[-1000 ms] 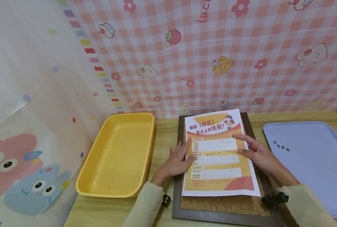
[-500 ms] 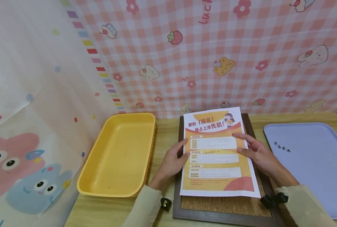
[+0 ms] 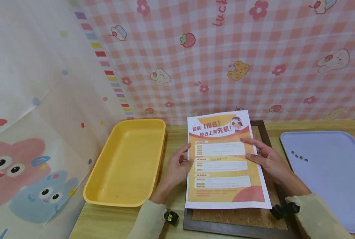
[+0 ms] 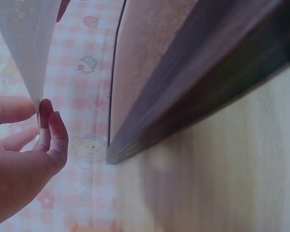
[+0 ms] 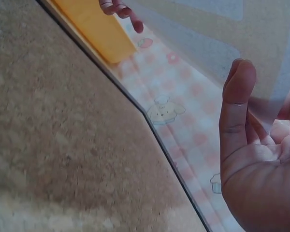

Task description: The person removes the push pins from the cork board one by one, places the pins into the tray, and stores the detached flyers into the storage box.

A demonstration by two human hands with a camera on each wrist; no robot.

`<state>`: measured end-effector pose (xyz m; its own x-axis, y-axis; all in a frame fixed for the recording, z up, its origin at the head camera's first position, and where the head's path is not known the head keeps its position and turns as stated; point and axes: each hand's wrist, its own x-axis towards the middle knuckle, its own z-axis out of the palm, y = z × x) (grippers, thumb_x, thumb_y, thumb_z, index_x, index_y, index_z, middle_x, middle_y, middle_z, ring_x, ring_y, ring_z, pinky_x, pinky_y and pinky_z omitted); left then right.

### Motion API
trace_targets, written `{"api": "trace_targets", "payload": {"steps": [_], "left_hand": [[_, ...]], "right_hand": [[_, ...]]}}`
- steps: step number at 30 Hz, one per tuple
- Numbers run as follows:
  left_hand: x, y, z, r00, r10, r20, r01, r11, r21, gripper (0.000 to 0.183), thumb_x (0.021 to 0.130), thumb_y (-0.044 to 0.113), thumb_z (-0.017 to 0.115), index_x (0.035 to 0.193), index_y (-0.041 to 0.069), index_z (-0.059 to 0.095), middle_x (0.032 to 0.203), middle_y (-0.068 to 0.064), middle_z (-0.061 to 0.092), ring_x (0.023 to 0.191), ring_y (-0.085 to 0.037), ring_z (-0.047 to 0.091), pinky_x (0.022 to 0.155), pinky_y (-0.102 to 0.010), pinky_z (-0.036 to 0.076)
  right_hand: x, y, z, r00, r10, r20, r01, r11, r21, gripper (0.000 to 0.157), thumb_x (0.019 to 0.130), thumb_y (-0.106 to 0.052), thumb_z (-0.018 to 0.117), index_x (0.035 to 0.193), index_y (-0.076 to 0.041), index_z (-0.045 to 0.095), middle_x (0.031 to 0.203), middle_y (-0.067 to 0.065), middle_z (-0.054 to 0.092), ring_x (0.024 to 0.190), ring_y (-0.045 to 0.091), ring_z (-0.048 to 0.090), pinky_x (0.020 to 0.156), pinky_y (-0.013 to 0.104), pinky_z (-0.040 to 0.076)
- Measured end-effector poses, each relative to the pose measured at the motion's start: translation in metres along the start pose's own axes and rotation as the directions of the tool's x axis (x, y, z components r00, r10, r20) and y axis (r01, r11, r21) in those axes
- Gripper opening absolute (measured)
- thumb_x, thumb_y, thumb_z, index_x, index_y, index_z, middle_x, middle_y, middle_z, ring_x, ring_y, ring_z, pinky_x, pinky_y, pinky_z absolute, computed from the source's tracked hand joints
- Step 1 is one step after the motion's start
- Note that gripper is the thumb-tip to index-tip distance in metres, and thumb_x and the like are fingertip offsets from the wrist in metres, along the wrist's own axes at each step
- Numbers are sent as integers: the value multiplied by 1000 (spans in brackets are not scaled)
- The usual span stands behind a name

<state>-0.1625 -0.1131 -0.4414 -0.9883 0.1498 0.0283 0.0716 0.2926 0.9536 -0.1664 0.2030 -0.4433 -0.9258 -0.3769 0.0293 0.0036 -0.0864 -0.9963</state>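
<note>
A printed poster [image 3: 219, 196], orange and yellow with white boxes, is held up by both hands over a cork board [image 3: 240, 218] with a dark wooden frame. My left hand [image 3: 177, 169] pinches its left edge; in the left wrist view the left fingers [image 4: 60, 135] meet the thin sheet edge-on, apart from the board's frame [image 4: 183, 82]. At the right edge, my right hand [image 3: 268, 161] grips the sheet, thumb and forefinger on its printed face. The right wrist view shows the bare cork surface [image 5: 72, 130] beside the lifted sheet.
A yellow tray [image 3: 129, 162] stands to the left of the board. On the right lies a lilac tray [image 3: 329, 186] with several small shiny metal pieces [image 3: 300, 156] in a row. A pink checked cloth [image 3: 180, 83] hangs behind the wooden table [image 3: 102, 222].
Both hands have shifted the poster a little left and up, so it now overhangs the board's left side. The left hand has drawn back from the sheet's face to its left edge.
</note>
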Motion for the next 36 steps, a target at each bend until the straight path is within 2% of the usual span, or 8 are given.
{"api": "trace_targets", "payload": {"steps": [4, 11, 15, 19, 22, 28, 32, 36], "left_hand": [[-3, 6, -5, 1000, -6, -3, 6, 1000, 12, 56, 96, 1, 60, 149, 13, 46, 112, -18, 64, 85, -18, 65, 68, -28, 54], [-6, 13, -15, 1000, -10, -27, 10, 1000, 2, 57, 96, 1, 60, 150, 14, 45, 114, -17, 64, 85, -19, 65, 67, -28, 54], [-7, 15, -21, 999, 5, -53, -5, 1000, 10, 57, 95, 0, 61, 149, 13, 47, 123, -15, 60, 84, -20, 63, 66, -27, 54], [-9, 16, -27, 998, 3, -67, -2, 1000, 15, 58, 95, -1, 61, 149, 15, 47, 136, -10, 53, 89, -21, 62, 70, -29, 54], [-10, 17, -32, 997, -3, -77, 4, 1000, 15, 58, 95, -1, 61, 149, 17, 47, 139, -9, 52, 92, -22, 62, 72, -30, 54], [-13, 21, -43, 995, -23, -92, 22, 1000, -13, 59, 95, -2, 61, 149, 18, 46, 137, -10, 52, 96, -24, 62, 74, -32, 55], [-16, 23, -50, 993, -59, -100, 58, 998, -19, 60, 95, 1, 61, 149, 22, 46, 136, -8, 52, 96, -23, 62, 73, -31, 56], [-19, 23, -60, 993, -68, -99, 66, 997, -30, 58, 96, 3, 61, 149, 24, 46, 134, -7, 52, 95, -24, 61, 72, -30, 55]], "right_hand": [[2, -4, 4, 1000, -13, 12, 13, 1000, 12, 49, 103, -11, 53, 150, -13, 39, 116, -3, 67, 87, 21, 74, 70, 39, 60], [8, -9, 14, 999, -38, 14, 38, 999, 13, 48, 102, -10, 54, 148, -16, 42, 115, -4, 68, 87, 20, 74, 70, 37, 60], [12, -11, 19, 999, -49, 24, 48, 999, 14, 48, 102, -10, 54, 149, -15, 42, 116, -3, 67, 88, 20, 74, 69, 37, 60], [17, -13, 25, 999, -26, 19, 26, 1000, -5, 50, 102, -13, 55, 150, -16, 41, 119, -3, 65, 89, 21, 74, 71, 38, 60], [20, -15, 30, 1000, -18, 19, 18, 1000, -3, 50, 102, -13, 55, 150, -16, 41, 120, -2, 64, 89, 21, 74, 71, 38, 60], [27, -18, 40, 999, -44, 22, 43, 999, 27, 48, 102, -11, 55, 148, -15, 44, 115, -1, 68, 86, 21, 74, 68, 37, 60], [32, -19, 46, 997, -64, 40, 61, 996, 72, 48, 102, -9, 54, 148, -12, 42, 117, 1, 67, 88, 20, 73, 70, 37, 60], [38, -20, 53, 998, -49, 47, 45, 995, 87, 48, 102, -9, 53, 149, -12, 41, 120, 2, 65, 90, 21, 73, 71, 37, 60]]}}
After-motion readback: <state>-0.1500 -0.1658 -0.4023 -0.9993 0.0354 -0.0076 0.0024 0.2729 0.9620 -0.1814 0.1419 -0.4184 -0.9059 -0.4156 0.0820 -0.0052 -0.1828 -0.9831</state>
